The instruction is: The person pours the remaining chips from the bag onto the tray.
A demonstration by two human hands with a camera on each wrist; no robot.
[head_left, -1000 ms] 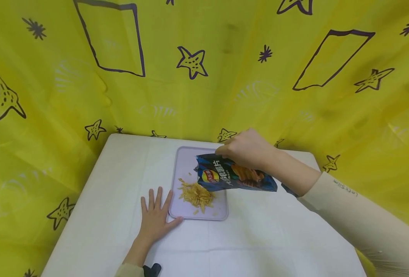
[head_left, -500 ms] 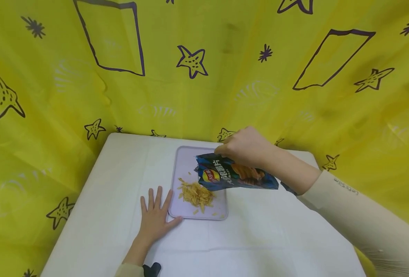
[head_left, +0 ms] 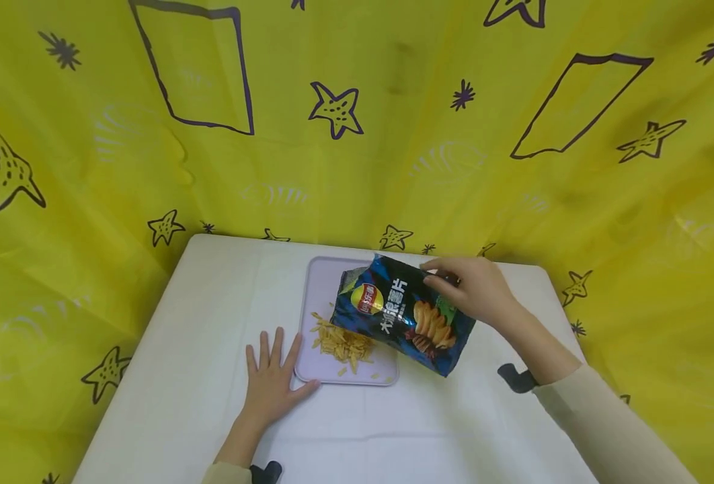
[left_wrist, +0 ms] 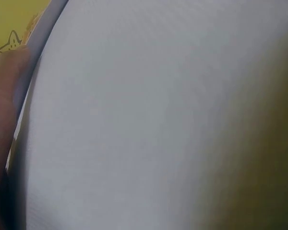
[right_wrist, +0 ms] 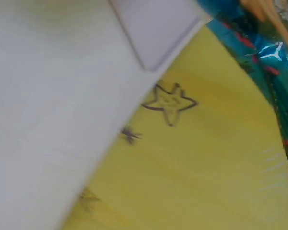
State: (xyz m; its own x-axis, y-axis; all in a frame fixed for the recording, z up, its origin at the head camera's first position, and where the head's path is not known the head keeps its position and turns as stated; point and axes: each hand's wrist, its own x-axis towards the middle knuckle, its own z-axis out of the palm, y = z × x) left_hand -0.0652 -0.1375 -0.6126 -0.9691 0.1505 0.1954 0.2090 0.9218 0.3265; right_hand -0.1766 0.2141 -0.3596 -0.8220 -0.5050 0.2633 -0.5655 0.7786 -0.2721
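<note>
My right hand [head_left: 474,289] grips the upper right edge of a dark blue chip bag [head_left: 402,316], thumb and fingers on the foil. The bag hangs tilted above the right side of a pale lilac tray [head_left: 317,289], its torn mouth toward the left. A pile of yellow chips [head_left: 341,344] lies on the tray, partly hidden by the bag. At the tray's lower left corner rests my left hand [head_left: 271,386], fingers spread, thumb and forefinger against the rim. In the right wrist view, part of the bag [right_wrist: 259,48] shows at the upper right.
A white table [head_left: 224,296] carries the tray. Behind it and along both sides hangs a yellow curtain [head_left: 393,168] with drawn stars and frames. Dark camera straps [head_left: 517,378] show at the wrists.
My right hand has come down and to the right, and the bag has turned from steeply tipped to showing its front more fully. The left hand has kept its place.
</note>
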